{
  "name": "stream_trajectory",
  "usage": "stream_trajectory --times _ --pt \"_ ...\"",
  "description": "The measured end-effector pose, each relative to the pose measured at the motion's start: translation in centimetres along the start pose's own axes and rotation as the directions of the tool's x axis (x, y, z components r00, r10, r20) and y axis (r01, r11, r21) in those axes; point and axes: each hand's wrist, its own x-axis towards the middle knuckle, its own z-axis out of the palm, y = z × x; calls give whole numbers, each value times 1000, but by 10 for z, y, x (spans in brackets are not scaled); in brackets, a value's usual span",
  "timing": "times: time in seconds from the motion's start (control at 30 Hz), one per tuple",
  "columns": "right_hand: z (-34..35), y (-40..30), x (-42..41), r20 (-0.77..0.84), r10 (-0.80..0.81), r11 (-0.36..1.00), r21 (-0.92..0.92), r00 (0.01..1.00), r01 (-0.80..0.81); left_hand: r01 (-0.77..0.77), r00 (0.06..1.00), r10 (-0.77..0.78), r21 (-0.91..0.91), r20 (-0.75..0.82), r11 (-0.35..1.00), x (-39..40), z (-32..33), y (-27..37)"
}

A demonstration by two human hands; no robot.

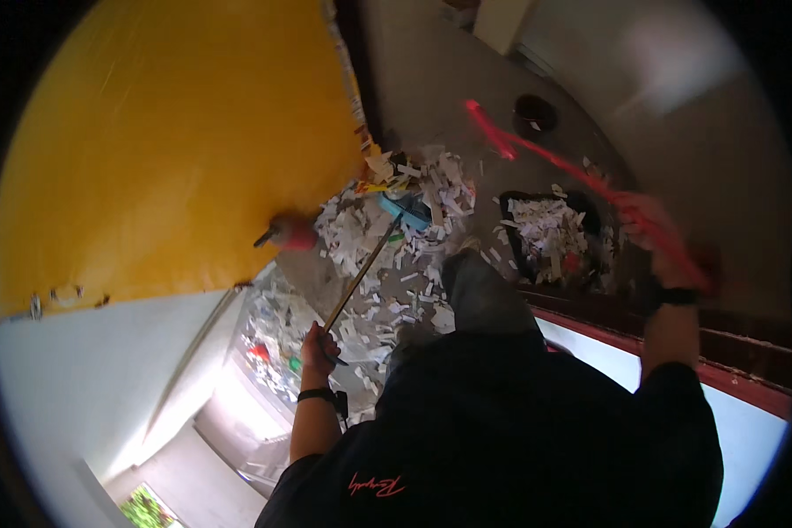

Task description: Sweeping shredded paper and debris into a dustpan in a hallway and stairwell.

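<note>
My left hand (320,350) grips a long, thin handle (360,277). At its far end a blue head (406,210), broom or dustpan, rests among paper scraps (363,231) on the floor. On the right, my right hand (643,221) is closed around a red pole (567,168). This pole ends in a red crosspiece (492,132), blurred and apparently raised above the floor. Below the pole, a black container (591,211) holds a heap of paper strips. My shoe (465,247) stands between the scraps and that container.
A large yellow panel (171,145) fills the upper left. Beside it is a blurred red cylindrical object (295,232). A round black bucket (534,113) stands farther off. Mixed waste in clear plastic (274,343) lies at left. A dark red ledge (607,333) runs along my right.
</note>
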Motion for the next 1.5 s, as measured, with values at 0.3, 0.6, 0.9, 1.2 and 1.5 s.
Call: stream_trajectory --times 0.3,0.6,0.9,1.2,1.5 --pt "-101 86 152 -482 -55 998 -13 874 56 39 999 -45 381 6 924 63 190 17" --pt "-240 25 137 -402 -16 678 669 915 306 127 982 -187 710 8 692 139 424 -7" --pt "-270 32 88 -514 61 339 817 856 466 -244 949 -151 947 278 209 197 639 -98" --pt "-195 65 51 -643 208 165 766 737 622 -366 864 -431 913 260 -183 228 806 -212" --pt "-64 32 65 -668 360 -325 564 651 759 -802 521 -819 466 240 -374 236 866 -300"
